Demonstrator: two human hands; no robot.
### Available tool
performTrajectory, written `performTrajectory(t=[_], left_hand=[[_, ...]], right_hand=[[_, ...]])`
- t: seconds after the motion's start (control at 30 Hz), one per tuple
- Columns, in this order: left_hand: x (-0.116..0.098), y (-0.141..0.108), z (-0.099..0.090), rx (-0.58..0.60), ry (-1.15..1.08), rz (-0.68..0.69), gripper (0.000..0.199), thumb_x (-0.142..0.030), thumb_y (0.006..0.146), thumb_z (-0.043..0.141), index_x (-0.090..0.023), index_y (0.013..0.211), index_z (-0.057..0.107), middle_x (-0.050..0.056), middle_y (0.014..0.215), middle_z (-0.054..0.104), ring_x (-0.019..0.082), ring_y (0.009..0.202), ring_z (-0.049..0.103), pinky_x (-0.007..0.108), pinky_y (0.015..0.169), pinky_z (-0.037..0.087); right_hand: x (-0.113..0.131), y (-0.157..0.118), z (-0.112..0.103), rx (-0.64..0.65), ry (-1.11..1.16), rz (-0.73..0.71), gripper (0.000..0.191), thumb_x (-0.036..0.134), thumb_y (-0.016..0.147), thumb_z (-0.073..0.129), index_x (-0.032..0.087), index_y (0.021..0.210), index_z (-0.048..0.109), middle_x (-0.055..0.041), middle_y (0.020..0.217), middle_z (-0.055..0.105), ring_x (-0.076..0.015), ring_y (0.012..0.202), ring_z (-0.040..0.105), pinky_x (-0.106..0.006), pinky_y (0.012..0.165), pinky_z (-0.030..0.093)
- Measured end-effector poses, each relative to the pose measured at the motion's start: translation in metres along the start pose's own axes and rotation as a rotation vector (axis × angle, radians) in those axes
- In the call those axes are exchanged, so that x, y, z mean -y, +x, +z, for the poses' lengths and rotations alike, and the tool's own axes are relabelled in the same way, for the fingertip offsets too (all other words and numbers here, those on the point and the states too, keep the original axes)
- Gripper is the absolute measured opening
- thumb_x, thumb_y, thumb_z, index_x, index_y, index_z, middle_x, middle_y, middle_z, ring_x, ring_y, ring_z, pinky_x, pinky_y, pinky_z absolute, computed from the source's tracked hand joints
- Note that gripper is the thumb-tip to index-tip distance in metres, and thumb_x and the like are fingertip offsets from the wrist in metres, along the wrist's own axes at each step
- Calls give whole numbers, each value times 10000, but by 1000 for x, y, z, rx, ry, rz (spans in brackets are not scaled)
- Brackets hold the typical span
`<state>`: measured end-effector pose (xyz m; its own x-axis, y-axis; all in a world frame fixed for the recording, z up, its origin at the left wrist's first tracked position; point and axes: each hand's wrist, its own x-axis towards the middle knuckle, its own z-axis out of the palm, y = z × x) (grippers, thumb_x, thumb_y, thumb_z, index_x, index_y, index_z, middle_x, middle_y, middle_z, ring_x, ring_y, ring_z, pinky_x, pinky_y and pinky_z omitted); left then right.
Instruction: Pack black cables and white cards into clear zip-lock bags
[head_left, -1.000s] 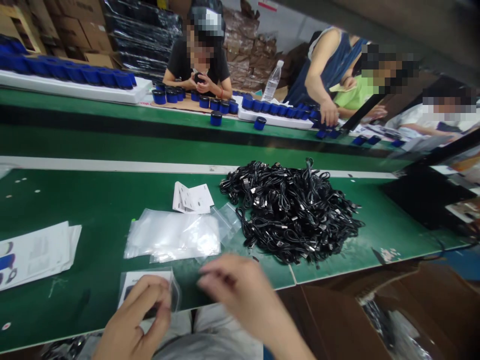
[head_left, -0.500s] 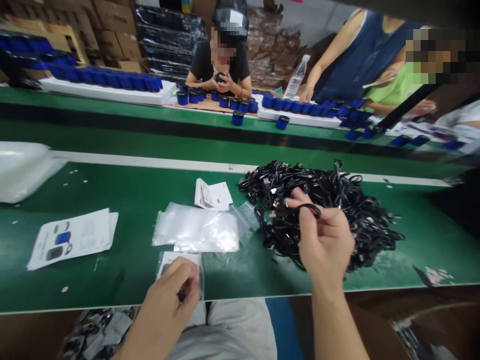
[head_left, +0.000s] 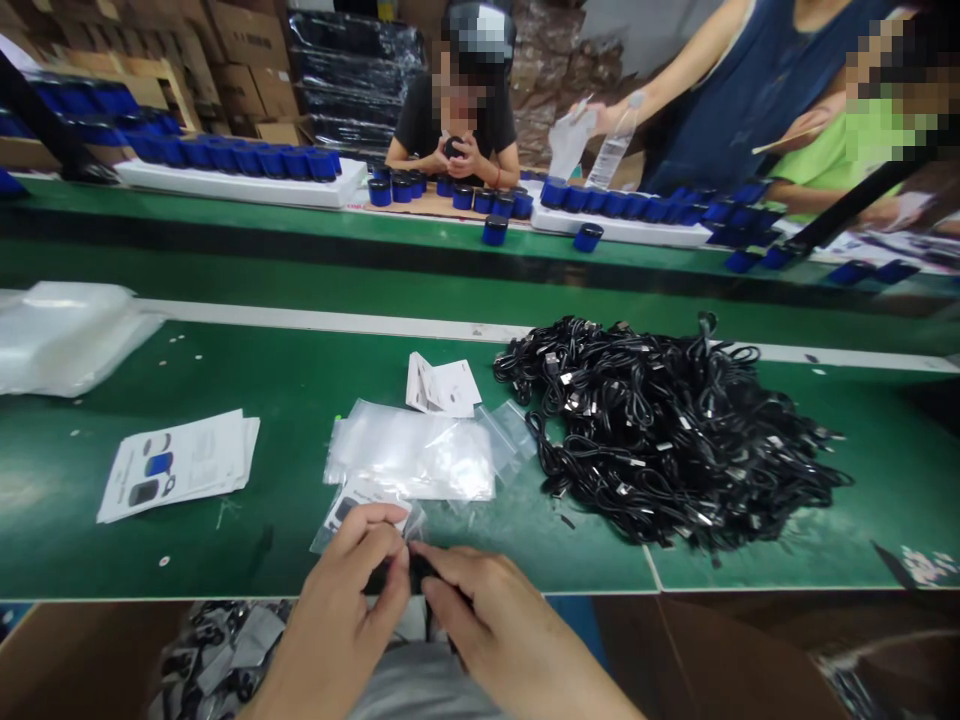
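Observation:
At the table's front edge, my left hand [head_left: 352,585] pinches a clear zip bag [head_left: 328,532] with a printed leaflet [head_left: 375,497] inside. Close beside it, my right hand [head_left: 491,610] has its fingers closed on a black cable [head_left: 424,568], mostly hidden by the fingers, at the bag's near end. Whether the cable is inside the bag I cannot tell. A large heap of coiled black USB cables [head_left: 660,430] lies to the right. Behind the held bag is a stack of clear zip bags [head_left: 420,452].
Left lies a stack of printed leaflets [head_left: 180,465]; a folded leaflet [head_left: 444,387] stands behind the bags. A white plastic bundle [head_left: 67,335] sits far left. Below the edge is a box of filled bags [head_left: 225,650]. Across the table, people work among blue-black jars [head_left: 495,230].
My right hand has come from the cable heap to my left hand, bringing a black cable. The bag in my left hand has tilted. Across the table, a person's hand now lifts something whitish.

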<state>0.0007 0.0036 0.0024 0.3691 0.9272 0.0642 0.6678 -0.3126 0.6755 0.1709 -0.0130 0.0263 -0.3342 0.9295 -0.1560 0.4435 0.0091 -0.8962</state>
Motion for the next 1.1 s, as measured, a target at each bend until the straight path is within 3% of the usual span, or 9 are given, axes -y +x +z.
performTrajectory(t=[0.13, 0.27, 0.47, 0.63, 0.7, 0.8, 0.9, 1.0, 1.1], left_hand=[[4, -7, 3, -61, 82, 91, 151, -174, 870, 431, -225, 795, 551, 73, 1134, 520, 205, 1066, 586, 320, 839, 534], [6, -14, 4, -129, 118, 120, 134, -170, 839, 473, -227, 769, 573, 83, 1203, 505, 215, 1056, 599, 319, 811, 550], [-1, -20, 3, -168, 98, 79, 162, -190, 846, 472, -224, 723, 572, 84, 1217, 468, 210, 1053, 567, 322, 817, 528], [-11, -21, 6, -183, 44, 30, 219, -230, 865, 441, -227, 706, 591, 71, 1263, 436, 211, 1028, 543, 350, 848, 488], [-12, -21, 5, -186, 41, 42, 204, -223, 853, 455, -227, 704, 594, 70, 1277, 428, 205, 976, 547, 345, 820, 489], [-14, -22, 4, -201, 37, 83, 178, -193, 825, 479, -221, 684, 584, 77, 1287, 425, 202, 930, 548, 343, 800, 485], [-19, -23, 5, -215, 59, 142, 180, -148, 795, 478, -220, 654, 563, 80, 1289, 433, 234, 1032, 522, 340, 795, 467], [-23, -23, 5, -235, 70, 190, 196, -110, 764, 469, -222, 627, 552, 67, 1289, 437, 247, 1099, 492, 353, 825, 437], [-21, -22, -1, -195, 100, 255, 178, -120, 756, 515, -241, 635, 568, 37, 1224, 533, 261, 1107, 500, 388, 875, 404]], right_hand=[[3, -1, -1, -6, 13, 14, 252, 128, 873, 424, 190, 935, 661, -22, 791, 638, -156, 711, 588, -238, 655, 443], [-4, -1, -10, 141, 241, -28, 333, 90, 715, 575, 209, 1012, 669, -8, 891, 626, -142, 754, 571, -223, 678, 474], [-26, 5, -6, 190, 746, 177, 357, 367, 704, 706, 196, 1017, 724, 35, 629, 627, -70, 468, 489, -209, 509, 455], [-18, 7, 13, -285, 417, 262, 139, 256, 682, 737, 160, 782, 732, 12, 578, 637, -107, 457, 533, -200, 449, 427], [-12, 4, 16, -320, 270, 141, 83, 201, 781, 638, 175, 784, 716, -9, 672, 672, -116, 518, 588, -199, 504, 453], [-7, -1, 19, -263, 13, -109, 230, 133, 872, 469, 195, 827, 685, -22, 726, 680, -129, 559, 616, -212, 541, 453], [-10, -2, 25, -446, -283, -248, 228, 117, 831, 480, 191, 645, 591, -19, 599, 605, -153, 523, 558, -242, 501, 397], [-11, 2, 28, -667, -234, -70, 94, 140, 729, 606, 192, 698, 535, -7, 668, 573, -148, 550, 531, -243, 510, 387], [-9, 4, 22, -494, 44, 110, 144, 125, 705, 641, 190, 799, 553, 24, 677, 578, -126, 570, 530, -222, 544, 403]])
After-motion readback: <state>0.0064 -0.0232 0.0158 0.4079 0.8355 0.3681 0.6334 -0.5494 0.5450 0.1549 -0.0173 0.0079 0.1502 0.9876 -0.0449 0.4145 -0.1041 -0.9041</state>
